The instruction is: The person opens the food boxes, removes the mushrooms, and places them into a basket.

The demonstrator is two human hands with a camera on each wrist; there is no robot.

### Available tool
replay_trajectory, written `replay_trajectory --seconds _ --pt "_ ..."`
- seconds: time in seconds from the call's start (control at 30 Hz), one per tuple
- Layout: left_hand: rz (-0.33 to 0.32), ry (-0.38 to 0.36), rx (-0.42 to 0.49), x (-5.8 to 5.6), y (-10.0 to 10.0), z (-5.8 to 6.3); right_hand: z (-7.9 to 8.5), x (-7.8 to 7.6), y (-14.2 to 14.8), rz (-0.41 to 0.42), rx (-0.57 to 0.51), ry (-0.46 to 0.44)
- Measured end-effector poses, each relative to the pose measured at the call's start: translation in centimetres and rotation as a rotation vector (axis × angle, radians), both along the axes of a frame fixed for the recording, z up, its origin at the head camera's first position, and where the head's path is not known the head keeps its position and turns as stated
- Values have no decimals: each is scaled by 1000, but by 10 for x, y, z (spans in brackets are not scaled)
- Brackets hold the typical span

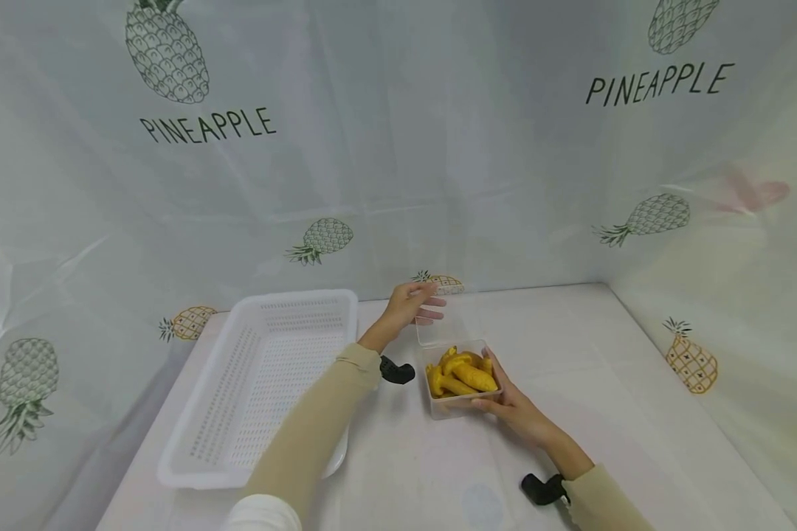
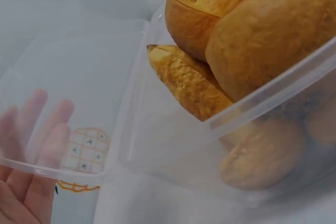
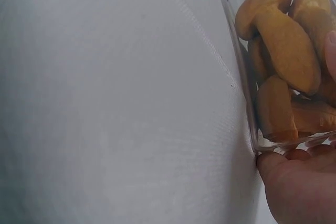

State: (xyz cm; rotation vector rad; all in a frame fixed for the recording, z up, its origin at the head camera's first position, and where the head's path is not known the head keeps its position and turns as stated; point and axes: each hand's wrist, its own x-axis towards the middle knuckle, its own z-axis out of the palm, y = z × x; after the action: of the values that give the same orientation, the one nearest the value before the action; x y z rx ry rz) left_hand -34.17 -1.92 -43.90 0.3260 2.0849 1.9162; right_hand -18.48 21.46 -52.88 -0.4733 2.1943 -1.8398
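A clear plastic box (image 1: 454, 407) with a hinged lid stands on the table, heaped with yellow-brown mushrooms (image 1: 465, 373). Its transparent lid (image 2: 100, 72) is swung up and back toward the curtain. My right hand (image 1: 516, 409) grips the box at its near right corner, thumb on the front and fingers along the right side. In the right wrist view, the right hand (image 3: 310, 187) lies against the box wall. Behind the lid is my left hand (image 1: 408, 306), its fingers extended. Through the clear plastic, those fingers (image 2: 50, 140) show close to the lid's edge.
Left of the box stands a long white perforated basket (image 1: 202, 476). A black wrist device (image 1: 397, 371) shows beside the left wrist and another (image 1: 542, 489) by the right. Pineapple-printed sheeting (image 1: 398, 147) hangs behind and at both sides. A white cylinder (image 1: 263, 512) overlaps the left sleeve.
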Motion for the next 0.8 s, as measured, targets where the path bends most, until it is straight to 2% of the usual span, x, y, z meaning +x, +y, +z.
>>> replay_trajectory --seconds 0.17,0.43,0.57,0.63,0.8 --pt "51 -66 15 -3 1 -6 0 0 -1 1 -8 -14" --pt "80 -119 2 -3 2 -13 1 0 -1 0 -15 -9" --pt "122 -117 -73 -2 0 -16 2 0 -1 -5 -8 -3" --pt "124 -143 -78 -2 -1 -17 2 0 -2 -8 -7 -5" --pt "118 -254 8 -2 -2 -19 2 1 -2 -16 -1 -19"
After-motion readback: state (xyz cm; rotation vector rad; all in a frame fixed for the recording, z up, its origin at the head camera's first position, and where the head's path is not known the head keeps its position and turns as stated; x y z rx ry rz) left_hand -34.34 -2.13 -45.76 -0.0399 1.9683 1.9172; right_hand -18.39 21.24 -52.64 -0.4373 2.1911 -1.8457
